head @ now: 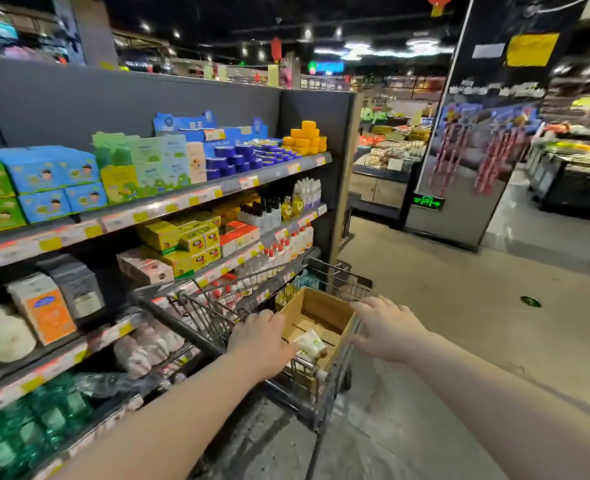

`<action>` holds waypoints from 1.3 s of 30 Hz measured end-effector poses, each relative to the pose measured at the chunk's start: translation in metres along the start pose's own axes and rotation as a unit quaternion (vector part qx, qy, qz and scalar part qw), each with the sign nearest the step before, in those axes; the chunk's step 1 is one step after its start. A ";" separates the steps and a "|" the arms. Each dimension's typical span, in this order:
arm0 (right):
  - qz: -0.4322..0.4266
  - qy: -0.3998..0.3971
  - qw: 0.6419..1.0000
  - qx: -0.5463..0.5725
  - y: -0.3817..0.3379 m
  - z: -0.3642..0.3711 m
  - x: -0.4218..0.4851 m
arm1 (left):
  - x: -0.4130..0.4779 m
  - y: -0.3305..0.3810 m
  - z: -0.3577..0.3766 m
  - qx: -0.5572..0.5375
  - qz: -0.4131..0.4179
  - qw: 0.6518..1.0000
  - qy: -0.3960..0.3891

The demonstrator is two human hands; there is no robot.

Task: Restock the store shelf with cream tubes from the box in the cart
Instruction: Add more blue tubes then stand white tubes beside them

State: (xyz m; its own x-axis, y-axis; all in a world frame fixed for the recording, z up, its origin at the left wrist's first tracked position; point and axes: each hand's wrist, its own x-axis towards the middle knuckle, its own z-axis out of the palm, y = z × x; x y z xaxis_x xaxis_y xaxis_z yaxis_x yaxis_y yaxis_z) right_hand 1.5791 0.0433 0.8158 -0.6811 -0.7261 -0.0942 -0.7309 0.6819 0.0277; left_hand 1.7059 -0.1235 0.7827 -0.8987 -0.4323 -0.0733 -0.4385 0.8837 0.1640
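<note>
A few pale cream tubes (pixel 310 345) lie at the near end of the open cardboard box (pixel 323 311), which sits in the wire cart (pixel 214 315); the left hand (pixel 259 342) hangs over the box's near-left edge just beside them, probably going in for a tube, though its fingers are turned down out of sight and I cannot tell whether they hold anything; the right hand (pixel 387 327) rests with fingers spread at the box's right wall, seemingly to steady it; the cart stands close against the shelf (pixel 217 194) on the left, with open floor (pixel 460 323) to the right
</note>
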 end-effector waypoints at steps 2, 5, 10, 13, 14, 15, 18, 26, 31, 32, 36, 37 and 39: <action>0.012 -0.002 1.000 0.010 0.021 0.008 -0.003 | 0.013 0.021 0.009 0.004 0.015 1.000 -0.011; 0.025 -0.004 0.999 0.020 0.048 0.020 -0.002 | 0.035 0.047 0.020 0.007 0.031 0.999 -0.027; 0.037 -0.006 0.999 0.011 0.092 0.033 0.024 | 0.086 0.085 0.039 0.004 0.056 0.997 -0.045; 0.026 -0.009 1.000 0.002 0.112 0.037 0.058 | 0.127 0.099 0.053 0.000 0.068 0.996 -0.050; 0.019 -0.016 1.000 -0.003 0.118 0.038 0.074 | 0.143 0.101 0.059 -0.004 0.066 0.997 -0.046; 0.012 -0.024 1.000 -0.006 0.123 0.039 0.090 | 0.161 0.101 0.066 -0.011 0.060 0.997 -0.043; -0.013 -0.052 0.998 -0.013 0.138 0.045 0.144 | 0.214 0.094 0.084 -0.043 0.023 0.998 -0.050; -0.055 -0.134 0.989 -0.032 0.169 0.069 0.270 | 0.296 0.055 0.118 -0.059 -0.090 0.987 -0.119; -0.113 -0.178 0.977 -0.030 0.161 0.092 0.332 | 0.306 0.023 0.132 -0.054 -0.152 0.977 -0.138; -0.124 -0.188 0.974 -0.028 0.158 0.098 0.344 | 0.308 0.016 0.135 -0.058 -0.168 0.974 -0.142; -0.162 -0.227 0.960 -0.031 0.151 0.130 0.394 | 0.317 0.000 0.151 -0.061 -0.231 0.955 -0.173; -0.172 -0.236 0.956 -0.031 0.150 0.139 0.407 | 0.321 -0.003 0.157 -0.061 -0.246 0.950 -0.184; -0.185 -0.260 0.947 -0.031 0.149 0.157 0.436 | 0.335 -0.004 0.167 -0.076 -0.279 0.936 -0.202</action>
State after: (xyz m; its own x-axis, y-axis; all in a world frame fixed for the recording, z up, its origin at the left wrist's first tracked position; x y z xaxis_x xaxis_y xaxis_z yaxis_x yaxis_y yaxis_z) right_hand 1.1807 -0.1578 0.6230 -0.2752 -0.7621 -0.5861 -0.9275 0.3710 -0.0469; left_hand 1.4056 -0.2425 0.5932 -0.4720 -0.6895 -0.5494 -0.8622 0.4910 0.1244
